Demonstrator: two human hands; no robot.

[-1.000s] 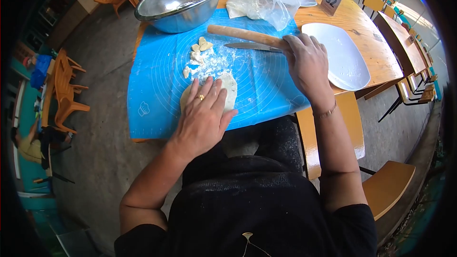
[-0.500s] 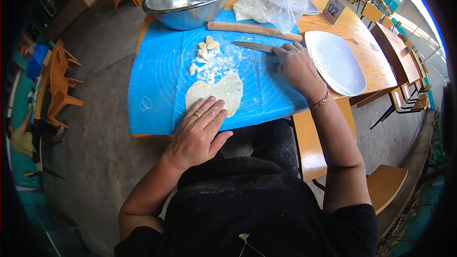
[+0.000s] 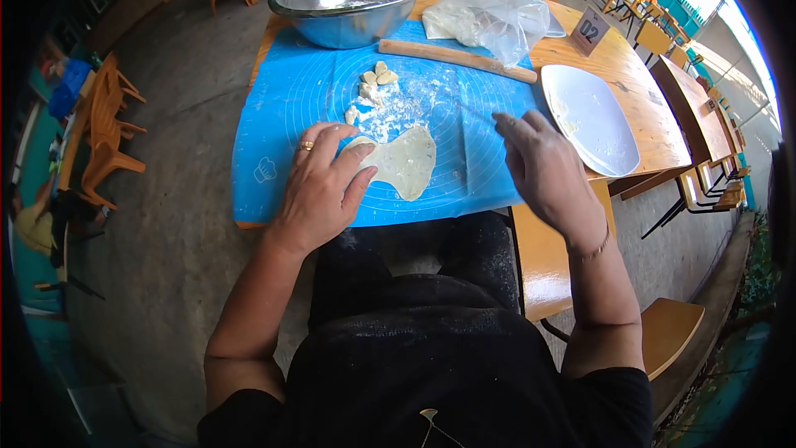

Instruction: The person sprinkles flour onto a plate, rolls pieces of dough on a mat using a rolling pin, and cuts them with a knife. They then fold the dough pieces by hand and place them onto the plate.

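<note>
A thin, flat sheet of dough [image 3: 406, 168] lies on the blue, flour-dusted mat [image 3: 274, 124]. My left hand [image 3: 319, 187] is over the dough's left end, fingers bent and apart, with fingertips touching it and covering part of its edge. In my right hand [image 3: 547, 170] is a knife [image 3: 476, 110], its blade blurred and pointing up and left above the mat. The fingers hide its handle. Just beyond the dough are small cut dough pieces [image 3: 380, 75], scraps and scattered flour [image 3: 406, 108].
A large steel bowl [image 3: 352, 12] stands at the back left. Behind the mat lie a wooden rolling pin [image 3: 456, 60] and a clear plastic bag [image 3: 489, 21]. A white plate [image 3: 593, 124] sits at right, near a number 02 sign [image 3: 589, 31].
My left hand has shifted left and up, from lying flat to bent fingers at the dough's left end. My right hand has drawn the knife nearer and to the right.
</note>
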